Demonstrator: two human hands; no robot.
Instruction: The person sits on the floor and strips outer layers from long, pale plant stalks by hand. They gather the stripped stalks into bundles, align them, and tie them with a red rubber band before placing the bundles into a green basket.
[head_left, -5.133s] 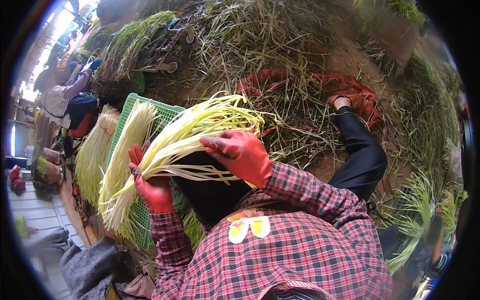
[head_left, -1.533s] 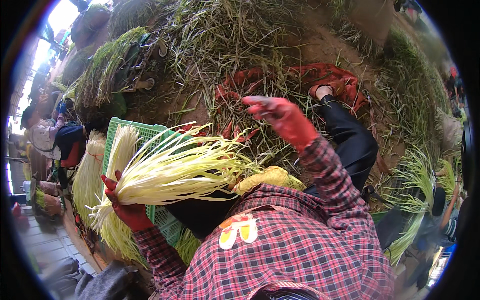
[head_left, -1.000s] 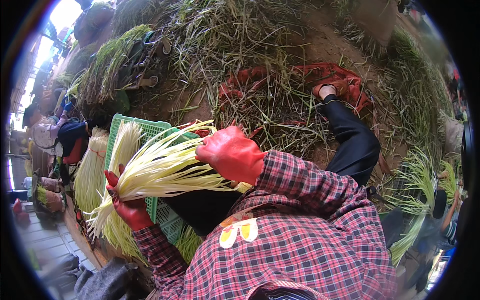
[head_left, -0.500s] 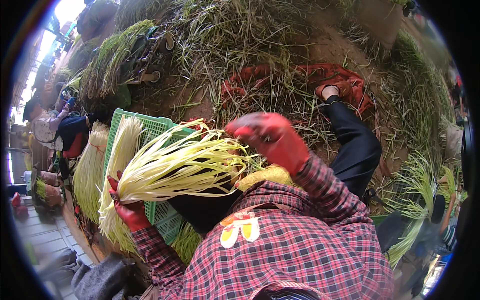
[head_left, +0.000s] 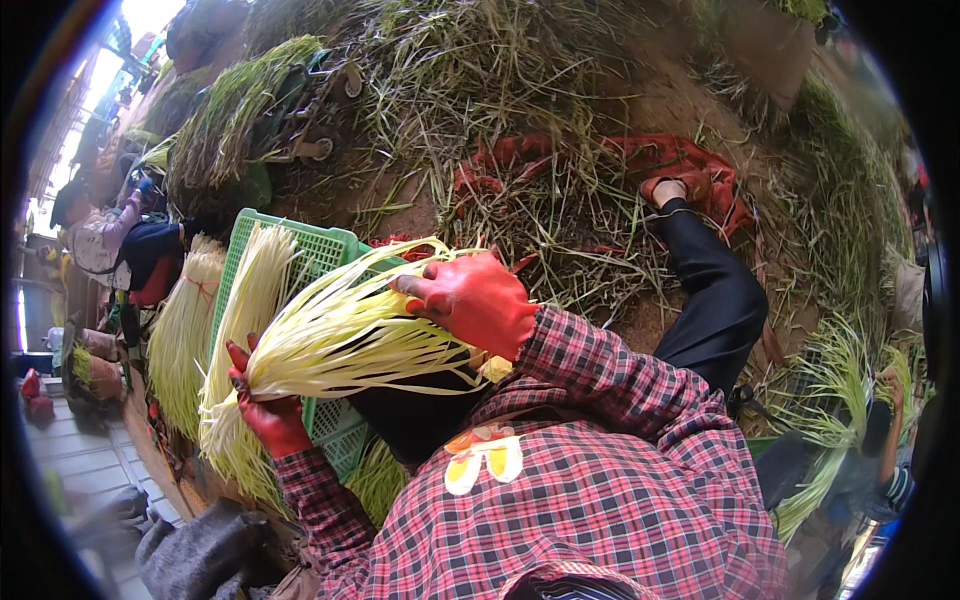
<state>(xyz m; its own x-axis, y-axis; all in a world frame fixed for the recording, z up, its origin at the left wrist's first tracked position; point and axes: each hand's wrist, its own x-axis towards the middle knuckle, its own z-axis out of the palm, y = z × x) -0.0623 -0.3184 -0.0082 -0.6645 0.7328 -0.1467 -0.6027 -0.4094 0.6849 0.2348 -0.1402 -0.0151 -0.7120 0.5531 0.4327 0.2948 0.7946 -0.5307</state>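
In red rubber gloves, my left hand (head_left: pixel 268 405) is closed on the pale lower end of a loose bunch of yellow-white leafy stalks (head_left: pixel 325 340), whose leaves fan rightward over my dark lap. My right hand (head_left: pixel 465 300) has its fingers curled onto those leaves toward their yellow tips. Behind the bunch stands a green plastic crate (head_left: pixel 302 226) with more pale stalks (head_left: pixel 252 280) lying along it, and left of it is a long bundle (head_left: pixel 195 320) bound with a red band. A yellow item is mostly hidden behind my right hand.
Cut greens (head_left: pixel 480 70) cover much soil, around a red sheet (head_left: pixel 660 150) by my foot. A loaded wheeled cart (head_left: pixel 300 110) is at upper left. A seated co-worker (head_left: pixel 105 240) is at left; another person's arm (head_left: pixel 890 450) is at right beside green stalks (head_left: pixel 830 400).
My right hand has moved up off the leaves and back down onto them repeatedly; half a second ago it was above them, now it grips them. My left hand keeps its hold.
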